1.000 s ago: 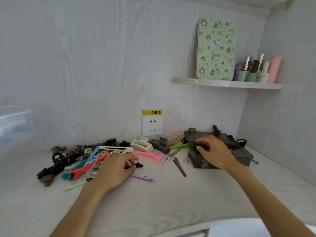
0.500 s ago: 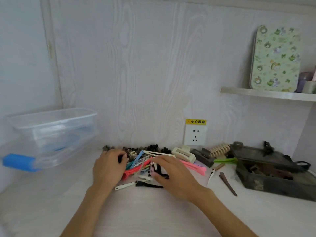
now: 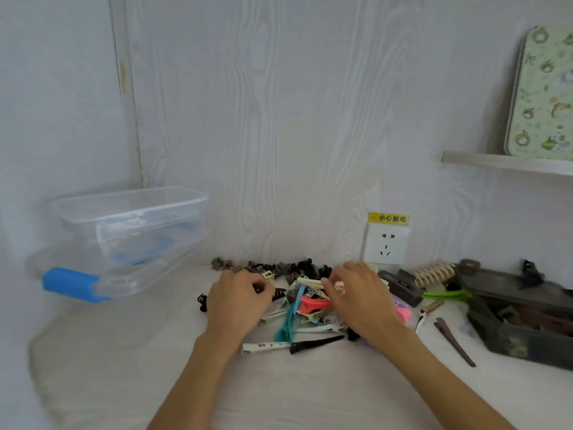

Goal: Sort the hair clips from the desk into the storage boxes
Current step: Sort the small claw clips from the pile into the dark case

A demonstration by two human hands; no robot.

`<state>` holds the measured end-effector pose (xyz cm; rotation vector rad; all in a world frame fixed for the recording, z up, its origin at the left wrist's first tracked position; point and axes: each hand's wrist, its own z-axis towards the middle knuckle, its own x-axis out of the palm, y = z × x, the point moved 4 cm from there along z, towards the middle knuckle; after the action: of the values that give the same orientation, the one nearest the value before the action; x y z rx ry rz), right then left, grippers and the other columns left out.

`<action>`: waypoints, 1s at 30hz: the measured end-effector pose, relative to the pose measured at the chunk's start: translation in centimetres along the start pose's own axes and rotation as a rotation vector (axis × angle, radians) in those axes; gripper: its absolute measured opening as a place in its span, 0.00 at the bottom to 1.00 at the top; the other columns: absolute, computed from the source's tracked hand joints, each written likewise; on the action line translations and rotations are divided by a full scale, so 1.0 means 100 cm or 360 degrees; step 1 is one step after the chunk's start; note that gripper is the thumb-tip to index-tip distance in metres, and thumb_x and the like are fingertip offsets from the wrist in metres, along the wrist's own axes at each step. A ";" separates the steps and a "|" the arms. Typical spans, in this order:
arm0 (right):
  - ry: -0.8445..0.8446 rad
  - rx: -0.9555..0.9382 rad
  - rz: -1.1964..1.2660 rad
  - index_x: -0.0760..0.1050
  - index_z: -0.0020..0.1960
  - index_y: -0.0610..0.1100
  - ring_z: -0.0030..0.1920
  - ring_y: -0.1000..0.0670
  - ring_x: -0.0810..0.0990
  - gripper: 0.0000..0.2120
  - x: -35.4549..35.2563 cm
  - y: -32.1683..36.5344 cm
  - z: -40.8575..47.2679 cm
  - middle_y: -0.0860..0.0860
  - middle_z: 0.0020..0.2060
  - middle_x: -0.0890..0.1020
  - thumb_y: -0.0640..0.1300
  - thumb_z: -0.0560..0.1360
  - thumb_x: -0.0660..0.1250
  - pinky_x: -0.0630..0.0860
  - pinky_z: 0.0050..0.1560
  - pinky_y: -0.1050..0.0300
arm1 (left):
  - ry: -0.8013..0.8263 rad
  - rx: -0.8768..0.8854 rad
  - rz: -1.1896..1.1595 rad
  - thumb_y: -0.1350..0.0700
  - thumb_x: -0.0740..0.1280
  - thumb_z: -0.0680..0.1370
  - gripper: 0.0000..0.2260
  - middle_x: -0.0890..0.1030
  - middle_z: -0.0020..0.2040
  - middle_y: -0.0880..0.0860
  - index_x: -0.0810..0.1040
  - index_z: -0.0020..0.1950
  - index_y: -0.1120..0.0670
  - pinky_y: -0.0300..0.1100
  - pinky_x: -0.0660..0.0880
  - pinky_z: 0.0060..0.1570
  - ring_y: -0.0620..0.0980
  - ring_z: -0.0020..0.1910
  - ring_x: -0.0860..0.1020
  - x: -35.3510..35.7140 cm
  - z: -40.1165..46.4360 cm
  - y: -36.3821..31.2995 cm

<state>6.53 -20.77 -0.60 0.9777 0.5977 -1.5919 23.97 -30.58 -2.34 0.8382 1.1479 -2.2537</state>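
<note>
Pale wood-grain panelling (image 3: 279, 119) covers the far wall, and a plainer white wall (image 3: 55, 103) meets it at a corner seam on the left. Low on the far wall, right of centre, sits a white power socket (image 3: 386, 245) with a yellow warning label (image 3: 389, 218) just above it. High on the right a narrow shelf (image 3: 502, 162) juts out, and a green patterned board (image 3: 542, 94) (its print blurred) leans upright on it. The white desk surface (image 3: 124, 367) fills the near part. The light is soft and even.
</note>
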 end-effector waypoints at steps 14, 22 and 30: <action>0.0603 -0.0148 -0.0449 0.73 0.59 0.43 0.66 0.44 0.65 0.15 0.047 0.044 0.065 0.46 0.60 0.76 0.48 0.77 0.58 0.53 0.70 0.44 | -0.0264 0.0263 0.0678 0.61 0.64 0.75 0.20 0.72 0.65 0.47 0.72 0.65 0.47 0.45 0.59 0.63 0.49 0.65 0.66 -0.002 0.017 -0.025; 0.0464 -0.0427 -0.0379 0.71 0.59 0.40 0.59 0.43 0.71 0.12 0.048 0.045 0.066 0.42 0.57 0.77 0.44 0.78 0.61 0.68 0.56 0.52 | 0.0300 0.0244 0.0382 0.53 0.55 0.81 0.12 0.79 0.57 0.53 0.77 0.57 0.50 0.47 0.71 0.49 0.52 0.56 0.74 0.050 0.046 -0.014; 0.0904 -0.0341 -0.0109 0.54 0.75 0.45 0.68 0.41 0.66 0.29 0.072 0.066 0.085 0.41 0.70 0.64 0.52 0.78 0.57 0.63 0.67 0.48 | 0.0447 -0.0081 0.0016 0.56 0.65 0.76 0.12 0.81 0.56 0.51 0.79 0.58 0.50 0.46 0.75 0.56 0.51 0.55 0.78 0.027 0.054 0.017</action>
<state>10.21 -33.18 -1.35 1.2595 1.1756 -1.2665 21.48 -36.37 -2.64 1.1644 1.3141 -2.1362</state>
